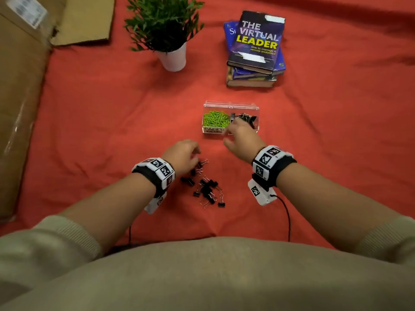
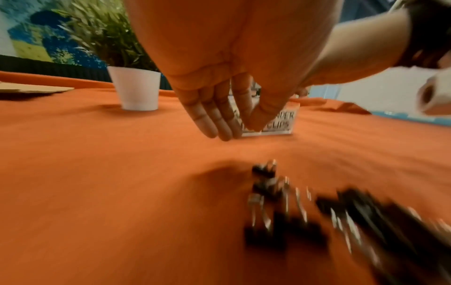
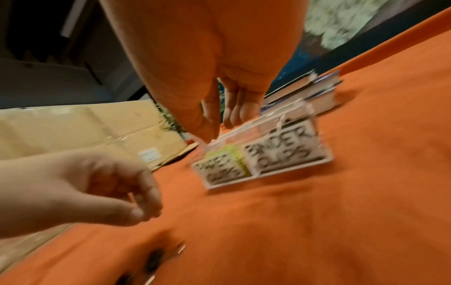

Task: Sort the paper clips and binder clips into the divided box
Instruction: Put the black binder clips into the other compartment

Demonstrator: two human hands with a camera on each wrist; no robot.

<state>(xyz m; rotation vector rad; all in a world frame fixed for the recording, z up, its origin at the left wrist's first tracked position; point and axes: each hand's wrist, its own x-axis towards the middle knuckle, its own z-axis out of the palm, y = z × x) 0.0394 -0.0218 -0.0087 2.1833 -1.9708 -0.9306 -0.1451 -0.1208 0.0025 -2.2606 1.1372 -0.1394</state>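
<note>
A clear divided box (image 1: 231,104) stands mid-table on the red cloth, with green paper clips (image 1: 215,118) in its left cell and black binder clips (image 1: 249,117) in its right cell. Its front labels read "paper clips" and "binder clips" (image 3: 280,154). My right hand (image 1: 235,129) hovers over the front of the binder-clip cell; its fingers (image 3: 235,113) hang fairly straight and nothing shows between them. Nearer me, my left hand (image 1: 190,153) hangs over the far edge of a loose pile of black binder clips (image 1: 204,185). Its fingers (image 2: 214,119) point down and look empty.
At the back stand a potted plant (image 1: 173,57) in a white pot and a stack of books (image 1: 256,50). Flattened cardboard (image 1: 20,86) runs along the left side. A black cable (image 1: 286,214) trails from my right wrist toward my body.
</note>
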